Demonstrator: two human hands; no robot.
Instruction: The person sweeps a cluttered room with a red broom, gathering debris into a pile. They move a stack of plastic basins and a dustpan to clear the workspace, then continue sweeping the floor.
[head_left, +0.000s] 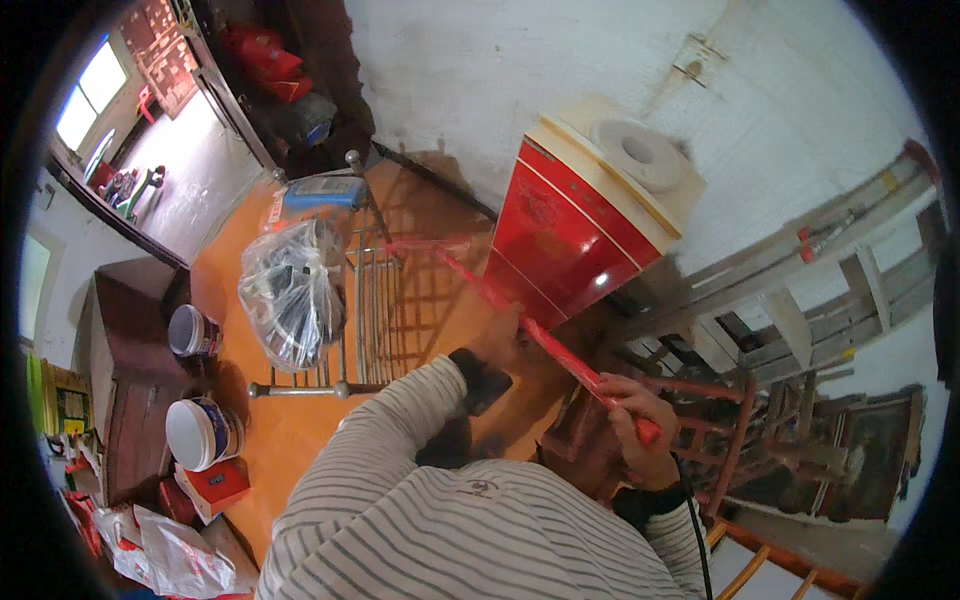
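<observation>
A long red pole runs slantwise in front of me. My right hand is closed around it near its rounded lower end. Farther along, my left hand grips the pole near its middle. The pole's far end, by the metal rack, carries a blurred reddish crosspiece; what kind of tool it is, I cannot tell. Just beyond my left hand stands a glossy red-fronted cabinet or appliance with a cream top, and a white roll rests on it.
A metal rack stands left of the pole, beside a bundle in clear plastic. Paint-type buckets and a red box are at the left. A wooden ladder-like frame and stacked furniture occupy the right. A doorway opens at upper left.
</observation>
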